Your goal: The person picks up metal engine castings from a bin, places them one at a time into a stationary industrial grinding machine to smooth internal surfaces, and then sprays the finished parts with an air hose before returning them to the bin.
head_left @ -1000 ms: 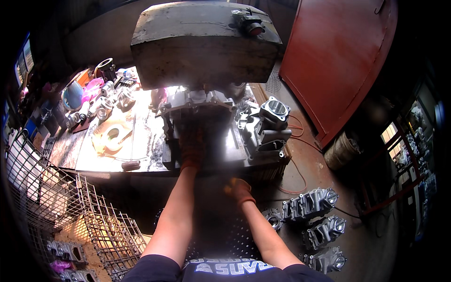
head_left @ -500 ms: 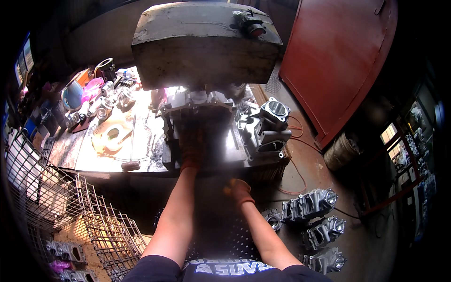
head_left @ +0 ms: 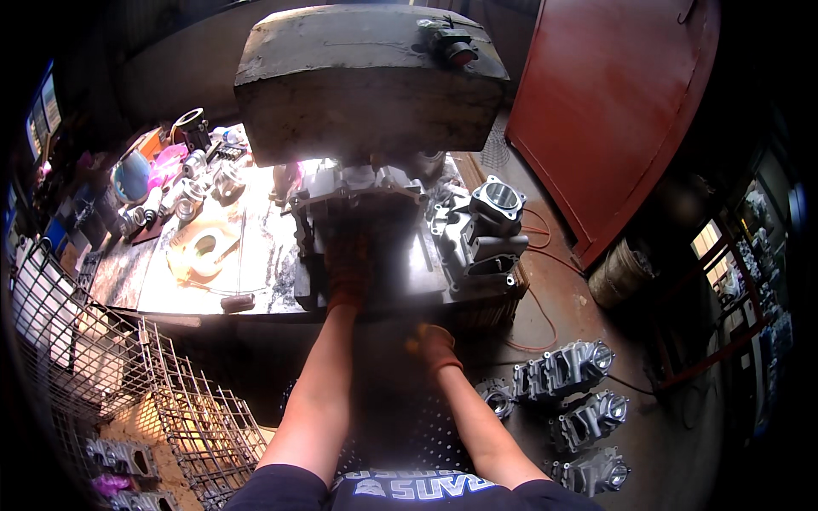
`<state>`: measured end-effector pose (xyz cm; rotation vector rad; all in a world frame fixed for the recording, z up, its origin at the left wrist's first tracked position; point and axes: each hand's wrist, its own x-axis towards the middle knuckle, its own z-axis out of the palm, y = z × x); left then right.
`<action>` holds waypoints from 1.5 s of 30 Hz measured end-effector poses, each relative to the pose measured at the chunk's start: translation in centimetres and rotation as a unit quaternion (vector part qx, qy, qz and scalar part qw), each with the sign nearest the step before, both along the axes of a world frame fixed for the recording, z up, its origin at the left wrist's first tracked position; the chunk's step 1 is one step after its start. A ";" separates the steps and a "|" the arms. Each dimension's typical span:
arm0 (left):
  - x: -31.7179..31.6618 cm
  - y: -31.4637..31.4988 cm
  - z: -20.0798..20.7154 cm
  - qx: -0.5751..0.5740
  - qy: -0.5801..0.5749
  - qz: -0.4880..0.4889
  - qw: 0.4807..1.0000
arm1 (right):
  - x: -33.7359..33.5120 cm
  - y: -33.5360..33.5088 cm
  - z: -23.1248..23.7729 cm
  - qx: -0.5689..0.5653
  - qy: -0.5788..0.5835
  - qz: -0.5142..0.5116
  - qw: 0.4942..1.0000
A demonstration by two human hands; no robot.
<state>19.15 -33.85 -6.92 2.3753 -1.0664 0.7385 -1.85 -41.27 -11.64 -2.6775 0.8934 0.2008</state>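
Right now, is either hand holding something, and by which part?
It cannot be told: the left hand and right hand are both too deeply shadowed.

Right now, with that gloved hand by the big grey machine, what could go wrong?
The left gloved hand is in deep shadow in front of the boxy grey machine housing, so it might get pinched or scraped without being seen. The silver engine-type casting stands near the right edge of the workbench; a bump could perhaps knock it off. The thin orange cable curves across the floor, so someone might trip.
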 end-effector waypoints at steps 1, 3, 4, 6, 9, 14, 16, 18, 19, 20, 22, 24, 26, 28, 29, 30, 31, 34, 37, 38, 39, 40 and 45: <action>-0.4 -0.5 0.2 -0.001 0.004 -0.004 1.000 | -0.3 -0.7 -1.3 0.024 -0.027 -0.020 0.999; -1.0 -1.2 0.4 -0.002 0.007 -0.013 1.000 | -0.6 -2.2 -5.4 0.075 -0.081 -0.058 0.992; -0.9 -0.8 0.3 -0.001 0.006 -0.010 1.000 | -0.4 -1.8 -4.9 0.052 -0.067 -0.044 0.995; -0.9 -0.1 0.4 0.012 0.014 -0.001 1.000 | -0.4 -0.8 -2.1 0.003 -0.040 -0.015 0.999; -1.1 -0.4 0.8 0.030 0.011 0.000 1.000 | -0.5 -1.0 -2.2 -0.010 -0.049 -0.014 0.999; -0.5 -0.5 0.4 0.015 -0.027 -0.007 0.999 | -0.7 -0.4 -0.9 -0.005 -0.168 -0.030 0.985; -1.0 -0.6 1.0 0.022 0.024 -0.024 0.999 | -1.3 0.0 0.5 -0.054 -0.256 -0.003 0.965; -0.8 -0.3 1.3 0.018 0.043 -0.028 0.999 | -0.9 0.1 2.8 -0.149 -0.319 0.068 0.933; -0.7 -0.5 1.1 0.010 0.039 -0.029 0.999 | -0.5 -0.3 3.4 -0.156 -0.354 0.064 0.920; -0.5 -0.4 0.8 0.003 0.036 -0.028 0.999 | 0.2 -0.7 4.0 -0.161 -0.387 0.063 0.906; 0.1 -0.4 -0.1 0.011 0.017 -0.017 1.000 | 1.9 -1.1 5.9 -0.171 -0.431 0.028 0.885; 0.6 0.2 -0.5 0.020 0.010 0.004 1.000 | 4.1 -0.6 8.5 -0.179 -0.452 -0.036 0.873; -0.3 -0.4 -0.4 0.024 0.017 0.013 0.999 | 6.5 -3.3 6.2 -0.233 -0.442 -0.073 0.863; -0.5 -1.3 -0.2 0.010 -0.016 0.002 1.000 | 9.3 -7.2 1.0 -0.274 -0.386 -0.085 0.877; -1.1 -2.5 0.2 -0.002 -0.032 -0.014 0.999 | 10.2 -10.1 -2.1 -0.291 -0.331 -0.084 0.894; -1.2 -2.9 0.2 -0.019 -0.045 -0.027 0.998 | 10.8 -11.4 -3.8 -0.298 -0.277 -0.077 0.910; 1.2 0.6 -1.1 -0.012 -0.059 0.013 0.998 | 12.3 -5.2 1.9 -0.239 -0.297 -0.062 0.922; 0.1 -0.9 -0.7 -0.038 -0.076 -0.013 0.996 | 12.1 -7.7 0.1 -0.286 -0.257 -0.069 0.921; 0.5 -0.7 -1.3 -0.063 -0.111 -0.030 0.991 | 12.4 -7.1 0.8 -0.337 -0.382 -0.080 0.857; 0.8 -0.2 -1.7 -0.072 -0.127 -0.034 0.989 | 12.4 -6.1 2.1 -0.304 -0.379 -0.087 0.869; 0.9 0.1 -1.9 -0.053 -0.088 -0.023 0.994 | 12.2 -5.1 3.8 -0.272 -0.375 -0.095 0.881; 0.7 0.2 -1.9 -0.036 -0.049 -0.015 0.998 | 12.1 -4.6 4.6 -0.242 -0.371 -0.106 0.891; 0.1 -1.7 -1.5 -0.012 -0.019 -0.015 1.000 | 12.5 -8.5 -0.7 -0.358 -0.276 -0.104 0.886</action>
